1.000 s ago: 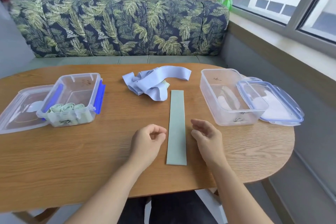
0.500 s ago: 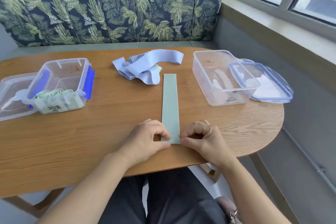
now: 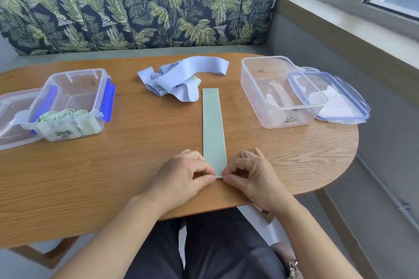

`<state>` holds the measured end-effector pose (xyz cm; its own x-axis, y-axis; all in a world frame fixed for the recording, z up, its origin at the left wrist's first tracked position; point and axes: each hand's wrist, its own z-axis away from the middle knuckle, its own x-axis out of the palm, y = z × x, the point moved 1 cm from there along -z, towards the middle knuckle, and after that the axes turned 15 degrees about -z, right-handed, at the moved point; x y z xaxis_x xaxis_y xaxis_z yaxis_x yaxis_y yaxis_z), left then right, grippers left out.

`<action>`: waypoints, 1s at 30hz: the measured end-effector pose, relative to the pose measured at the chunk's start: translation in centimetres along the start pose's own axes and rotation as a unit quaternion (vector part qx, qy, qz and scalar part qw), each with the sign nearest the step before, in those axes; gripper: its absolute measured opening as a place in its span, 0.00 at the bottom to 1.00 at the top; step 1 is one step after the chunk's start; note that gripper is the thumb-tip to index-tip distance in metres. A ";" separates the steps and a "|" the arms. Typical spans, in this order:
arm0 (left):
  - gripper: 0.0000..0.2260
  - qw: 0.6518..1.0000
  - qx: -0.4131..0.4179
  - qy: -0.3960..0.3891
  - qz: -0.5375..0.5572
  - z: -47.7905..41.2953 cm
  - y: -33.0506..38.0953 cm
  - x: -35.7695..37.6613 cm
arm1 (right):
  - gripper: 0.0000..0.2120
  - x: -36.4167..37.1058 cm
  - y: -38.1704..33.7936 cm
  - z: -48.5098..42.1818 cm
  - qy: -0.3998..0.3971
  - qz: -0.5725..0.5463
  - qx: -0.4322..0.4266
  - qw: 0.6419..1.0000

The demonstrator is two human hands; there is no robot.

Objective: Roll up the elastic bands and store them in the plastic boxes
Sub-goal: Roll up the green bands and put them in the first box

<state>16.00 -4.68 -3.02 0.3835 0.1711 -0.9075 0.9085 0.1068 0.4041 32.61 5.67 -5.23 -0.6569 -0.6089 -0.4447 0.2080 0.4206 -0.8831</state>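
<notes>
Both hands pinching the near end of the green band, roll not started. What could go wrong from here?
1. The left hand and right hand pinch only the near corners of the green band; the first turn may start skewed and the roll could telescope.
2. That end lies close to the table edge, so a loose start might slip off.
3. The band's far end lies beside the blue band pile; rolling may snag it.

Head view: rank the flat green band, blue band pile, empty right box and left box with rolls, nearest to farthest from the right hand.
1. Flat green band: pinched by the right hand, centre.
2. Empty box, right.
3. Blue band pile, centre back.
4. Box with rolls, far left.
</notes>
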 end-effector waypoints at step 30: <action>0.04 0.998 0.056 -0.006 -0.004 -1.2 -0.6 -0.1 | 0.11 -0.9 -1.9 -2.8 -0.049 0.069 0.174 0.981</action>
<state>15.17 -3.59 -3.02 0.3782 0.1598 -0.9118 0.9239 -0.0031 0.3826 30.76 7.31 -2.69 -0.5356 -0.6311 -0.5611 0.5365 0.2588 -0.8032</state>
